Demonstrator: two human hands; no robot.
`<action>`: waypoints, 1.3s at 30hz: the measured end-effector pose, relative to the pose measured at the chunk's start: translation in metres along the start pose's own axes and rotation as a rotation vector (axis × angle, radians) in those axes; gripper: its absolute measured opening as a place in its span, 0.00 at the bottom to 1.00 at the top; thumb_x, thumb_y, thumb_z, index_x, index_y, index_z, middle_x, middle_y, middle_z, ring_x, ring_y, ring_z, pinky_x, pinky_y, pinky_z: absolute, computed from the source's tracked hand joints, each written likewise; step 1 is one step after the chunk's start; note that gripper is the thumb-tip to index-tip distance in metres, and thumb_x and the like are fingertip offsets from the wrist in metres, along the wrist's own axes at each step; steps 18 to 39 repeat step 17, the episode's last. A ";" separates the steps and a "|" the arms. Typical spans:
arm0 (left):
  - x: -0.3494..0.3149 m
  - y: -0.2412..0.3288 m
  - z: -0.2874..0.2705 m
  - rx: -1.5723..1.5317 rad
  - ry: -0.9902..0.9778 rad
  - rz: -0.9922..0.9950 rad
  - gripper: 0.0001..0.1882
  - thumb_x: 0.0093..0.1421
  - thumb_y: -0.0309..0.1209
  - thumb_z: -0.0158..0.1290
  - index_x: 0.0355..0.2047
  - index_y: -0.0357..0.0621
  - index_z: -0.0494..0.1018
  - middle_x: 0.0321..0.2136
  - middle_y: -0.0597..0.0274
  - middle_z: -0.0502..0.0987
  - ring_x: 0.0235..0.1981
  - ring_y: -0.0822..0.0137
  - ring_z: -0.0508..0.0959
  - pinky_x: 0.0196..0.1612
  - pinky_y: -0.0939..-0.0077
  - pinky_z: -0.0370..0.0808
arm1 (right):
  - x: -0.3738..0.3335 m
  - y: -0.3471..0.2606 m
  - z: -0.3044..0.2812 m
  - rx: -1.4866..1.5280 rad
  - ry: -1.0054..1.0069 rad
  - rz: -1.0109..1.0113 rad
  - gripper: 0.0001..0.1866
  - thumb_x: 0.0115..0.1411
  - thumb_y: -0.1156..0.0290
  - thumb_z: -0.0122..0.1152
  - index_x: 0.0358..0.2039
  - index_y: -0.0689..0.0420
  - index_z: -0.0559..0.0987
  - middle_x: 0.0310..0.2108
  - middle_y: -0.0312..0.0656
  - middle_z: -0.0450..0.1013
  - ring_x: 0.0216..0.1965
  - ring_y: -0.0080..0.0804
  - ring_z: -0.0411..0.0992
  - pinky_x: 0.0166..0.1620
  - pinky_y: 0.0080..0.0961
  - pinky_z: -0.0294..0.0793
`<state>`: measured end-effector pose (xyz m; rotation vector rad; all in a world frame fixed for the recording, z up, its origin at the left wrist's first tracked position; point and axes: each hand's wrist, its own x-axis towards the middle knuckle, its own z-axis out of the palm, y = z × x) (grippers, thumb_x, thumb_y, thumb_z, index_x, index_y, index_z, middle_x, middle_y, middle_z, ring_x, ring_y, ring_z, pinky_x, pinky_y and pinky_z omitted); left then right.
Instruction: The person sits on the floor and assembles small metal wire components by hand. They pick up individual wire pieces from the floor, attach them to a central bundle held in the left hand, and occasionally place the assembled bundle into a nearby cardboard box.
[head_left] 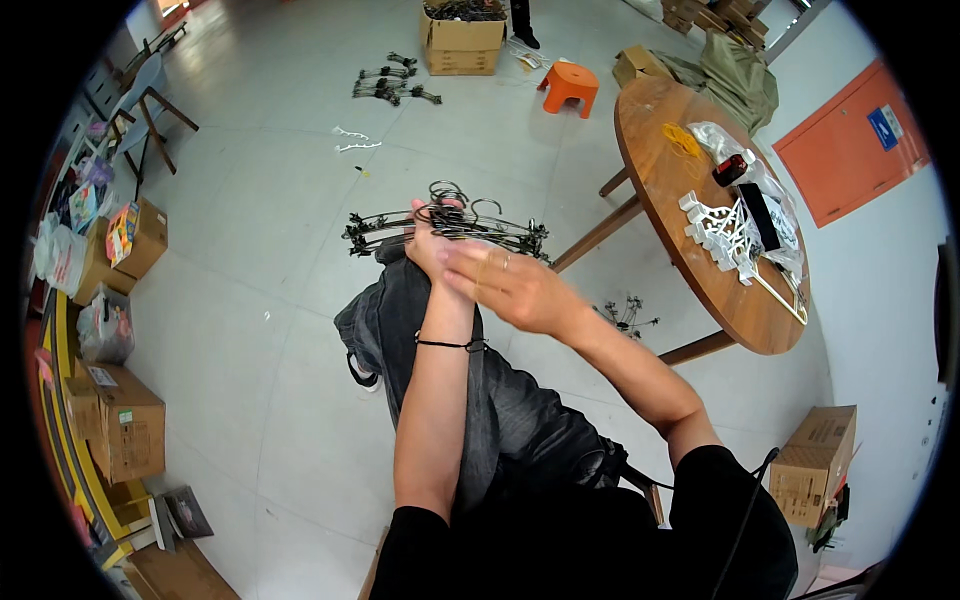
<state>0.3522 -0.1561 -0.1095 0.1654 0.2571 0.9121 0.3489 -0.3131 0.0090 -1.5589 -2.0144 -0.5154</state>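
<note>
Above my knees, a bundle of dark metal clip hangers (490, 231) lies across my left hand (428, 248), which is closed around its middle. The hooks point up and away from me, and the black clips stick out at both ends. My right hand (522, 293) crosses over my left wrist, its fingers stretched out and a little blurred by motion. A ring shows on one finger, and a thin yellowish line lies across the fingers, too faint to name. Part of my left hand's grip is hidden by the hangers.
To the right stands a round wooden table (655, 185) with yellow rubber bands (683, 140), white hangers (722, 235) and a dark bottle (729, 170). More clip hangers (390, 88) lie on the floor ahead, near a cardboard box (462, 50) and an orange stool (570, 86). Boxes (135, 425) line the left.
</note>
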 end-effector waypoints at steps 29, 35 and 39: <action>0.018 0.023 0.012 -0.486 0.263 -0.130 0.12 0.72 0.33 0.42 0.36 0.41 0.72 0.33 0.55 0.77 0.35 0.59 0.77 0.43 0.62 0.80 | -0.028 -0.067 -0.014 0.158 0.464 0.217 0.35 0.54 0.64 0.74 0.58 0.70 0.74 0.54 0.64 0.74 0.52 0.56 0.78 0.47 0.38 0.83; 0.018 0.023 0.012 -0.486 0.263 -0.130 0.12 0.72 0.33 0.42 0.36 0.41 0.72 0.33 0.55 0.77 0.35 0.59 0.77 0.43 0.62 0.80 | -0.028 -0.067 -0.014 0.158 0.464 0.217 0.35 0.54 0.64 0.74 0.58 0.70 0.74 0.54 0.64 0.74 0.52 0.56 0.78 0.47 0.38 0.83; 0.018 0.023 0.012 -0.486 0.263 -0.130 0.12 0.72 0.33 0.42 0.36 0.41 0.72 0.33 0.55 0.77 0.35 0.59 0.77 0.43 0.62 0.80 | -0.028 -0.067 -0.014 0.158 0.464 0.217 0.35 0.54 0.64 0.74 0.58 0.70 0.74 0.54 0.64 0.74 0.52 0.56 0.78 0.47 0.38 0.83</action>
